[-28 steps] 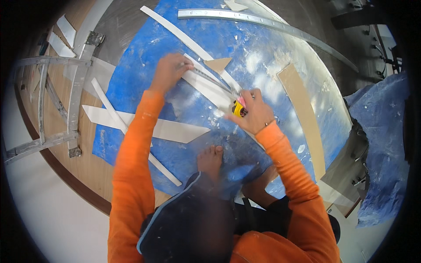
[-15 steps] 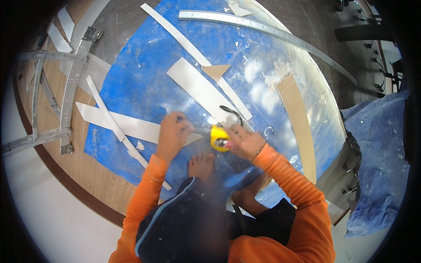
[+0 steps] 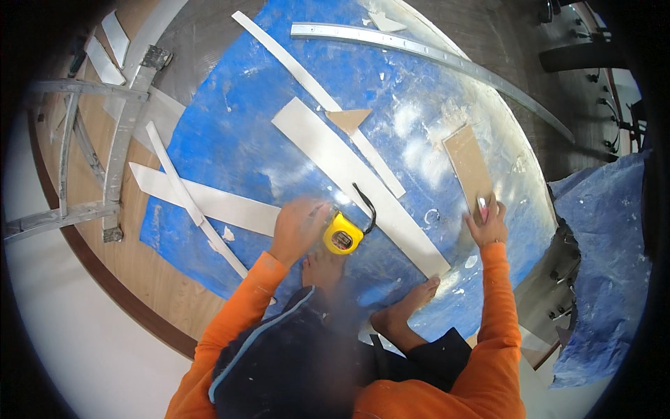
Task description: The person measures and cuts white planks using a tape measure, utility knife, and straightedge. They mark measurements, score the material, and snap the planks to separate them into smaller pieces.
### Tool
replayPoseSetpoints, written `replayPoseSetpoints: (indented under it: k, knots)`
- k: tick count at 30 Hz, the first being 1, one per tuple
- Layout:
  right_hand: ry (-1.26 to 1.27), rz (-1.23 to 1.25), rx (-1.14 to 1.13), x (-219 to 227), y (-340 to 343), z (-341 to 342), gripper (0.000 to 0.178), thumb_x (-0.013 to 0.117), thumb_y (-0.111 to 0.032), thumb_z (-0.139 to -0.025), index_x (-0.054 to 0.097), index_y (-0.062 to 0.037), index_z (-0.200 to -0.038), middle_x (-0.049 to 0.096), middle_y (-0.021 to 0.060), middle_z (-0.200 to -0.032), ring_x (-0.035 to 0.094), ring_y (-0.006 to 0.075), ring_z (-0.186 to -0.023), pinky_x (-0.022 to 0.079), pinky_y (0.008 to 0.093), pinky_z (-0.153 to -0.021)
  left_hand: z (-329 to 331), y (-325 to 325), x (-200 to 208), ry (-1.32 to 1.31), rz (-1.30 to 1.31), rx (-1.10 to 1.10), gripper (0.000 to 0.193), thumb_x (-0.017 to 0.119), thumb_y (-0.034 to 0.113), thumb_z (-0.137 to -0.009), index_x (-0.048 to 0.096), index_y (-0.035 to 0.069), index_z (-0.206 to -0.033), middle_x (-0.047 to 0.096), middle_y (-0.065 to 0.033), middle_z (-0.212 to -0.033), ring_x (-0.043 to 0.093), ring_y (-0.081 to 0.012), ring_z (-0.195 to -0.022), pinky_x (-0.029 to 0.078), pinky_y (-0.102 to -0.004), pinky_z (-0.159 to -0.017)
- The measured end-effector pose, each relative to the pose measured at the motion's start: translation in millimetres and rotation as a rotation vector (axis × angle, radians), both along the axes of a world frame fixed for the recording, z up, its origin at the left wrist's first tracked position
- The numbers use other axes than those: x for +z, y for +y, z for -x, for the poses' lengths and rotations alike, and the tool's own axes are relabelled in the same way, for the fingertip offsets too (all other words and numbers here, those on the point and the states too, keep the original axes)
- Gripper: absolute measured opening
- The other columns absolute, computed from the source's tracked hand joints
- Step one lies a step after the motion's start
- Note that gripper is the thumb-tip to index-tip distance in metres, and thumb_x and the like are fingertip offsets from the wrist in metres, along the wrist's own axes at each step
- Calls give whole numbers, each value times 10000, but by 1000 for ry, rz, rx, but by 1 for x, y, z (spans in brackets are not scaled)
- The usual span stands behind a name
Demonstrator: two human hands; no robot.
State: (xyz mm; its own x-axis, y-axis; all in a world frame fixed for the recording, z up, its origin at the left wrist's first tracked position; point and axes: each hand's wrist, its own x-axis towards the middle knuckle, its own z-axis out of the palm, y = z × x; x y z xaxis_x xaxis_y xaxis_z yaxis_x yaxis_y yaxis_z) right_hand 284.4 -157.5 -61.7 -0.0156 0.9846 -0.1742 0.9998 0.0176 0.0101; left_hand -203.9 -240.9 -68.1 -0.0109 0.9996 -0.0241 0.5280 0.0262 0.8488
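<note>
Right of the yellow tape measure (image 3: 343,235), the right hand (image 3: 490,228) partly hides a tan board (image 3: 466,159) and a pink object (image 3: 483,209), while left of it the left hand (image 3: 299,225) covers one end of a white strip (image 3: 227,204).

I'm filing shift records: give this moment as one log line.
left hand: holds tape measure; right hand: holds pink tool, at brown board; white strips on blue sheet

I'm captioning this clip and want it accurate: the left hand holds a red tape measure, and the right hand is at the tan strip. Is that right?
Not quite: the head view shows that the tape measure in the left hand is yellow, not red. The right hand is at the tan strip.
</note>
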Motion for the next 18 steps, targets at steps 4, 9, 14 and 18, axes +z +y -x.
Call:
replayPoseSetpoints:
  k: [4, 9, 14, 18]
  knots:
    - [-56, 187, -29, -3, -6, -42, 1021, 835, -488, -772, 325, -125, -1578, 463, 211, -1429, 669, 444, -1075, 591, 503, -829, -24, 47, 0, -60, -166, 78, 80, 700, 79, -923, 718, 20, -973, 686, -115, -928, 651, -306, -882, 504, -379, -774]
    - [43, 183, -35, -6, 3, -37, 1071, 886, -404, -716, 320, -215, -1606, 511, 222, -1378, 652, 433, -1112, 575, 479, -893, -73, 102, -12, -200, -221, 62, 197, 710, 135, -937, 700, 22, -1097, 672, -140, -1094, 658, -260, -949, 517, -351, -812]
    - [185, 250, 78, 14, 16, -26, 988, 916, -389, -659, 481, -221, -1531, 584, 197, -1280, 663, 379, -1100, 573, 446, -903, -114, 120, -18, -596, 179, 159, 498, 702, 279, -980, 537, 18, -1371, 640, -187, -1246, 670, -262, -1058, 548, -364, -846]
    - [279, 376, 129, 61, 27, 86, 929, 918, -387, -649, 548, -227, -1486, 593, 167, -1249, 679, 340, -1049, 589, 434, -836, -109, 104, 4, -986, 411, 348, 627, 702, 332, -989, 396, 55, -1461, 618, -142, -1291, 661, -220, -1115, 570, -372, -889]
